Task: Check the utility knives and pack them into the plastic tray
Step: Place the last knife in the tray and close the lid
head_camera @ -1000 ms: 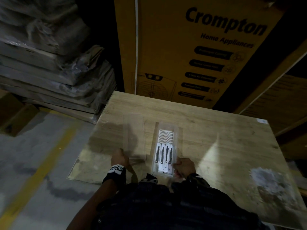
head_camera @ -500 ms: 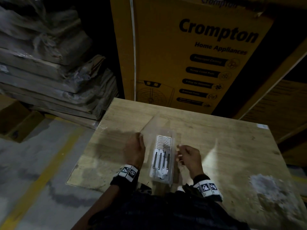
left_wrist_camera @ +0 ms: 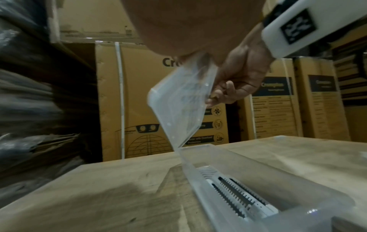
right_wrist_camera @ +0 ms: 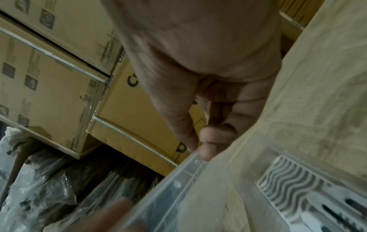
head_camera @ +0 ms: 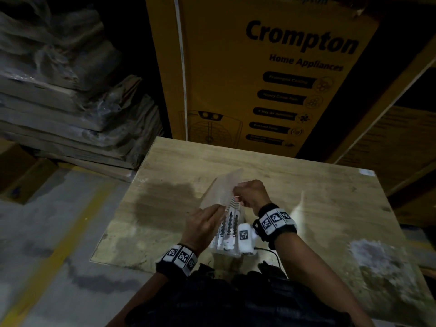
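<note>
A clear plastic tray (head_camera: pixel 236 252) lies near the front edge of the wooden table (head_camera: pixel 306 197). Several white utility knives (head_camera: pixel 230 223) with black toothed slots lie side by side in it, also seen in the left wrist view (left_wrist_camera: pixel 238 196) and the right wrist view (right_wrist_camera: pixel 317 204). The tray's hinged clear lid (head_camera: pixel 221 190) stands tilted up on the left side. My left hand (head_camera: pixel 203 225) holds the lid's near part. My right hand (head_camera: pixel 250 194) pinches the lid's far edge (right_wrist_camera: pixel 195 158) between thumb and fingertips (right_wrist_camera: pixel 210 141).
A tall yellow Crompton carton (head_camera: pixel 271 74) stands right behind the table. Wrapped flat bundles (head_camera: pixel 70 109) are stacked at the left. More cartons (head_camera: pixel 401 142) fill the right. The floor (head_camera: pixel 59 244) with a yellow line lies to the left of the table.
The lid lay flat to the left a second ago. My left hand raised it. My right hand has left the tray's right side and taken hold of the lid's far edge.
</note>
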